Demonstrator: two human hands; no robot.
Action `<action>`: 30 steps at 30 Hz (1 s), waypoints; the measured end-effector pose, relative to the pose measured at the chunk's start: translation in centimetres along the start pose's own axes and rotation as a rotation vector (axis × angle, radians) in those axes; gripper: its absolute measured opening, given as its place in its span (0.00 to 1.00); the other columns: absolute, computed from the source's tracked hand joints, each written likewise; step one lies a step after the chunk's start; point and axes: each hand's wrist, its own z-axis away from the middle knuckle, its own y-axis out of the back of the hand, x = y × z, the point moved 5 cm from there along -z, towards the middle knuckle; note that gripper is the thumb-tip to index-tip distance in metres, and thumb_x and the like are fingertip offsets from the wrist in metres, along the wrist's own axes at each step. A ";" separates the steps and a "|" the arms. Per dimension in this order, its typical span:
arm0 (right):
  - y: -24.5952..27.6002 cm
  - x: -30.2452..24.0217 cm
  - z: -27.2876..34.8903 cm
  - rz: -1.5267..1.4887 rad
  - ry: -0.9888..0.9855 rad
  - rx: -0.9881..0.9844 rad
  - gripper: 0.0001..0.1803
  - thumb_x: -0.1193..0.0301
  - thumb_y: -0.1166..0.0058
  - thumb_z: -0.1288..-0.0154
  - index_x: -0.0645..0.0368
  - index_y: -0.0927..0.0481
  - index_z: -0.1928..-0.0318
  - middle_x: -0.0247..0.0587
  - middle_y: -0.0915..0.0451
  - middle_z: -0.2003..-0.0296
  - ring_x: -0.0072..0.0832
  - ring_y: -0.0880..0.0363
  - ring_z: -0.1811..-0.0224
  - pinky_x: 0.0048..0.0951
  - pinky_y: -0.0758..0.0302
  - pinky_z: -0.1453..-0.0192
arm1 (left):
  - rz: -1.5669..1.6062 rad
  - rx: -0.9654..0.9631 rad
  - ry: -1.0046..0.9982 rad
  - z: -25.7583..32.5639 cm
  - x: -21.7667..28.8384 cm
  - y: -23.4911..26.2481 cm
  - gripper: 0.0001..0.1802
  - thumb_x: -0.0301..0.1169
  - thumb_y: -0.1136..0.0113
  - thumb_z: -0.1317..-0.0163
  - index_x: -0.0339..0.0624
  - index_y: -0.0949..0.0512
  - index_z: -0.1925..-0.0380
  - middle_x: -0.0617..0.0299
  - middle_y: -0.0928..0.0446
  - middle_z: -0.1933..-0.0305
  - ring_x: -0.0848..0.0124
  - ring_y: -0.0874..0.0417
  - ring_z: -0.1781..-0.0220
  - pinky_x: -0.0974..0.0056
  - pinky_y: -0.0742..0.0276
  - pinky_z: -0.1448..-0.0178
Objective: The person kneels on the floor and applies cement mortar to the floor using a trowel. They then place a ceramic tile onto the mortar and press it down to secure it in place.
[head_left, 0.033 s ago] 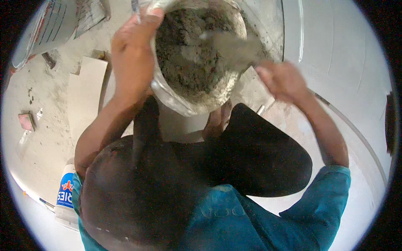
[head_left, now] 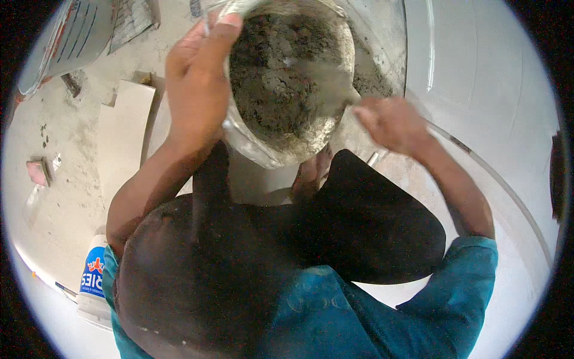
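A white bucket (head_left: 251,147) is tilted toward me, with dark grey wet mortar (head_left: 272,78) inside and more smeared along its wall. My left hand (head_left: 200,84) grips its left rim, thumb up top and fingers partly hidden behind. Beyond the right rim, my right hand (head_left: 394,125) is closed round the handle of a trowel (head_left: 332,81). The trowel's grey blade reaches over the rim into the mortar, blurred by motion. My fingers cover most of its handle.
A clear plastic bucket (head_left: 89,36) stands at the far left. Cut board pieces (head_left: 128,113) and a small pink block (head_left: 37,172) lie on the floor. A white tub with a blue label (head_left: 92,272) is by my left elbow; a pale panel (head_left: 472,60) lies at right.
My right hand has moved a little left, carrying the trowel blade further into the bucket. The bucket and my left hand have shifted slightly right.
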 end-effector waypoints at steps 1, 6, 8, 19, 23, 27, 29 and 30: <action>-1.1 -0.4 -0.8 -0.057 0.101 0.079 0.22 0.52 0.59 0.29 0.56 0.19 0.57 0.58 0.18 0.67 0.58 0.19 0.61 0.55 0.23 0.54 | 0.031 -0.015 0.012 0.0 -0.5 -0.3 0.22 0.44 0.46 0.32 0.35 0.20 0.53 0.59 0.19 0.54 0.68 0.21 0.53 0.64 0.30 0.43; -5.7 -0.8 -2.2 -0.314 0.194 0.047 0.20 0.55 0.56 0.29 0.59 0.20 0.62 0.57 0.19 0.69 0.57 0.20 0.62 0.54 0.23 0.57 | -0.662 0.082 -0.277 0.0 -0.4 0.9 0.21 0.42 0.47 0.31 0.34 0.21 0.52 0.57 0.19 0.52 0.67 0.21 0.52 0.64 0.31 0.42; -4.1 -1.4 -0.4 -0.329 0.265 0.142 0.18 0.56 0.55 0.29 0.57 0.21 0.63 0.54 0.19 0.69 0.54 0.19 0.63 0.51 0.22 0.60 | -0.406 0.068 -0.113 0.5 -1.7 1.0 0.21 0.41 0.46 0.31 0.34 0.21 0.52 0.57 0.19 0.51 0.67 0.21 0.51 0.65 0.31 0.42; -0.1 -1.9 -0.5 -0.065 0.247 0.040 0.19 0.53 0.57 0.27 0.54 0.19 0.56 0.54 0.19 0.71 0.52 0.20 0.72 0.52 0.26 0.66 | -0.122 0.109 -0.013 -0.7 -2.3 0.1 0.21 0.43 0.43 0.33 0.35 0.19 0.53 0.60 0.19 0.53 0.71 0.23 0.50 0.67 0.31 0.43; 3.9 0.5 0.5 0.168 0.099 0.065 0.20 0.52 0.56 0.27 0.53 0.19 0.55 0.56 0.19 0.68 0.52 0.19 0.67 0.51 0.25 0.61 | -0.276 0.091 -0.068 -1.4 -3.3 1.4 0.20 0.41 0.44 0.33 0.36 0.19 0.53 0.60 0.19 0.53 0.70 0.22 0.50 0.65 0.30 0.43; 3.5 3.5 0.6 0.182 -0.044 0.111 0.23 0.51 0.58 0.28 0.53 0.18 0.54 0.56 0.18 0.66 0.52 0.18 0.61 0.53 0.23 0.54 | -0.394 0.118 -0.334 -0.9 -2.4 1.2 0.19 0.40 0.43 0.34 0.35 0.19 0.53 0.61 0.19 0.55 0.69 0.21 0.52 0.64 0.29 0.45; -0.5 3.5 -1.0 0.064 0.030 0.023 0.23 0.51 0.59 0.29 0.55 0.18 0.57 0.57 0.18 0.66 0.53 0.18 0.59 0.55 0.23 0.52 | -1.050 0.114 -0.692 0.3 -0.4 -0.7 0.19 0.40 0.43 0.34 0.34 0.19 0.54 0.61 0.19 0.56 0.69 0.21 0.54 0.64 0.29 0.45; -2.3 1.9 -1.5 -0.022 0.289 0.101 0.23 0.52 0.59 0.29 0.58 0.18 0.60 0.59 0.18 0.67 0.55 0.19 0.60 0.55 0.23 0.52 | -0.643 0.090 -0.438 0.0 -0.7 -0.2 0.19 0.40 0.43 0.34 0.34 0.19 0.54 0.61 0.19 0.56 0.69 0.21 0.54 0.64 0.29 0.46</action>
